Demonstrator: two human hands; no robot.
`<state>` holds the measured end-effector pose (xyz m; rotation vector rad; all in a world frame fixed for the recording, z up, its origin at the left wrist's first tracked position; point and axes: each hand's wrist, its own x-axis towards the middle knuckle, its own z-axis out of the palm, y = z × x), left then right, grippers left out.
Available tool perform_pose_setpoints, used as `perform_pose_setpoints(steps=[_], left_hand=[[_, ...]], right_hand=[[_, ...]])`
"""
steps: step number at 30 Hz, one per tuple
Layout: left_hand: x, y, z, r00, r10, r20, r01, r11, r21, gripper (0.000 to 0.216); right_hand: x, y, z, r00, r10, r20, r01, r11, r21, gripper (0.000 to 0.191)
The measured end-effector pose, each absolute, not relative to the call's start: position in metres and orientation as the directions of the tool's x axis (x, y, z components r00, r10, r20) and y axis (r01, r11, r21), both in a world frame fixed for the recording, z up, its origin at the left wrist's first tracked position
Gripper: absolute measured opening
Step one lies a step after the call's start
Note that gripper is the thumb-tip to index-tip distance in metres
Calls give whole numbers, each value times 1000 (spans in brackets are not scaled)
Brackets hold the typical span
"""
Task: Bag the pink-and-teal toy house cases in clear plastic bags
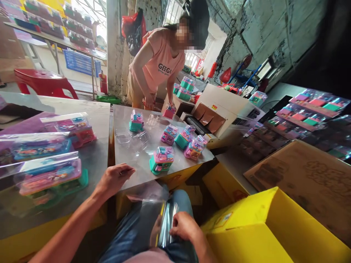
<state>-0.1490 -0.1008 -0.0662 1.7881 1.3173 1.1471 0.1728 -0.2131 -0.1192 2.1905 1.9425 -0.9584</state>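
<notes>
My right hand (184,225) is low over my lap, its fingers closed on shiny clear plastic film (166,223) that lies across my jeans. My left hand (116,179) hovers by the near corner of the grey table (142,166), fingers curled together; whether anything thin is between them I cannot make out. To its right a toy box with a green base and pink top (162,160) stands on the table. Left of it, toy sets in clear film (52,177) lie on a second table (101,120).
A co-worker (164,54) leans over the far side, one hand at a pink box (169,111). More toy boxes (195,147) and clear plastic trays (139,140) sit on the table. A machine with a brown flap (210,117) stands behind; a yellow carton (246,215) is at my right.
</notes>
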Motion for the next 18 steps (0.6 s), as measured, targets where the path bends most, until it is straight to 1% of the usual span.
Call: perform_pose_setpoints(steps=[2, 3, 5, 7, 8, 10, 11, 12, 13, 14, 16, 18], left_hand=[[-151, -102, -57, 105, 956, 275, 408, -294, 865, 34], [-148, -104, -54, 128, 954, 272, 404, -301, 864, 33], [-139, -106, -52, 207, 942, 265, 394, -328, 858, 30], [-128, -107, -54, 255, 935, 246, 395, -333, 856, 27], [-124, -106, -57, 254, 939, 232, 397, -320, 860, 27], [-119, -102, -62, 208, 956, 205, 394, -274, 877, 30], [-118, -99, -65, 179, 965, 193, 390, -250, 886, 32], [-118, -97, -67, 156, 970, 186, 387, -233, 892, 34], [-120, -94, -69, 139, 973, 185, 386, -226, 894, 36], [-122, -91, -71, 124, 974, 188, 387, -222, 895, 38], [-128, -88, -75, 91, 977, 195, 386, -215, 897, 40], [-134, -85, -76, 38, 980, 194, 368, -194, 909, 44]], right_hand=[[171, -214, -110, 12, 864, -504, 930, -195, -312, 23], [169, -212, -104, 8, 884, -467, 928, -181, -326, 23], [164, -204, -90, -17, 954, -298, 905, -112, -411, 29], [154, -190, -82, -60, 992, -108, 846, -7, -533, 44], [147, -183, -82, -85, 995, -47, 812, 42, -582, 53], [130, -170, -91, -132, 991, -21, 781, 91, -618, 71], [121, -165, -98, -150, 988, -38, 792, 97, -602, 78], [113, -161, -107, -151, 987, -47, 816, 98, -569, 81], [106, -157, -116, -142, 989, -38, 840, 100, -533, 80], [102, -155, -124, -125, 992, -9, 858, 104, -503, 73], [99, -153, -136, -96, 992, 87, 860, 126, -494, 51], [105, -152, -137, -90, 982, 166, 823, 167, -543, 24]])
